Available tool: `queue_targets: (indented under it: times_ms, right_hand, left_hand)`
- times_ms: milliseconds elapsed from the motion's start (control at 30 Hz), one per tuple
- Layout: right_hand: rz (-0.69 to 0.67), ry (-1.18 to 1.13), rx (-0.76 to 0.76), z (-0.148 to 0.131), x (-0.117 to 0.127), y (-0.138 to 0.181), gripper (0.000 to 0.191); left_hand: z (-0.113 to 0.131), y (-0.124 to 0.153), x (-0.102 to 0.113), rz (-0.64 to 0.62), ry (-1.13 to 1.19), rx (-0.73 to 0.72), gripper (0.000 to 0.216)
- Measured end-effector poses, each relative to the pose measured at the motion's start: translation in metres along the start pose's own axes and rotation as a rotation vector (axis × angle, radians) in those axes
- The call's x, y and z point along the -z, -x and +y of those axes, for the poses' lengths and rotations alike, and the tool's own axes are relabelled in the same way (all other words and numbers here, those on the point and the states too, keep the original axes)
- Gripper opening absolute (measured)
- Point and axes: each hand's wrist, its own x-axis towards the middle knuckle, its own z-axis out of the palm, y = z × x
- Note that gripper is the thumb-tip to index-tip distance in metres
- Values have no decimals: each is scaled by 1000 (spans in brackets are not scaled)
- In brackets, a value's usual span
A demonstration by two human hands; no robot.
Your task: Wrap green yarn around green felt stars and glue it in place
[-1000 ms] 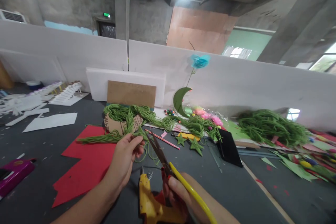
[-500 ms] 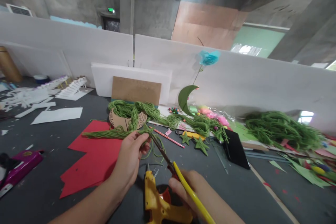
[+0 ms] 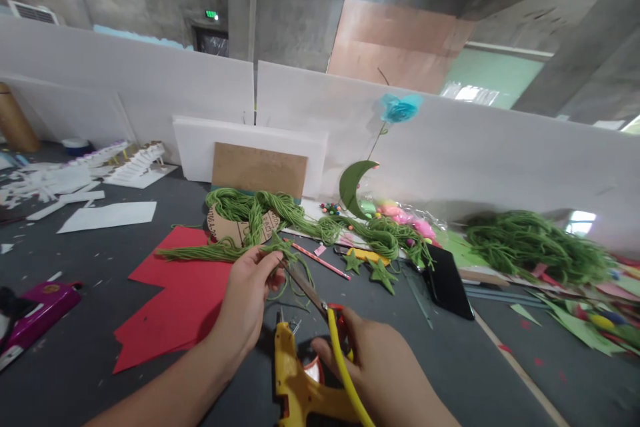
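Observation:
My left hand (image 3: 249, 300) pinches a bundle of green yarn strands (image 3: 210, 252) just above the dark floor, fingers closed on the strands. My right hand (image 3: 383, 367) grips red-handled scissors (image 3: 310, 290). The blades are closed on the yarn right beside my left fingertips. A yellow cord (image 3: 345, 373) runs over my right hand. A yellow glue gun (image 3: 297, 383) lies on the floor between my forearms.
Red paper sheet (image 3: 170, 300) lies left of my hands. More green yarn (image 3: 525, 243) is heaped at right, and some over a cardboard disc (image 3: 235, 227). A black phone (image 3: 447, 273), green felt stars (image 3: 383, 273), a pink pencil (image 3: 320, 260), a magenta case (image 3: 35, 310) and white foam boards (image 3: 250, 140) surround me.
The scissors' open blades have closed on the yarn by my left fingers. My right hand has risen into view, and the camera has shifted slightly left.

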Motion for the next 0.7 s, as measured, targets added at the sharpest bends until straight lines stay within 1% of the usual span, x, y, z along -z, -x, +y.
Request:
queue_targets:
  times_ms: [200, 333, 467, 567, 700]
  right_hand:
    - [85, 172, -16, 5, -4, -3, 43]
    - [217, 219, 28, 11, -8, -6, 43]
    - [355, 245, 94, 16, -11, -9, 40]
    - [389, 253, 120, 17, -12, -10, 38]
    - [372, 234, 119, 16, -13, -10, 39]
  left_hand:
    - [-3, 0, 2, -34, -71, -5, 14]
    - [-7, 3, 1, -81, -143, -2, 9]
    - [-9, 9, -1, -148, -311, -54, 4]
    - [-8, 13, -1, -177, -410, -86, 5]
    - [-6, 16, -2, -172, -447, -59, 4]
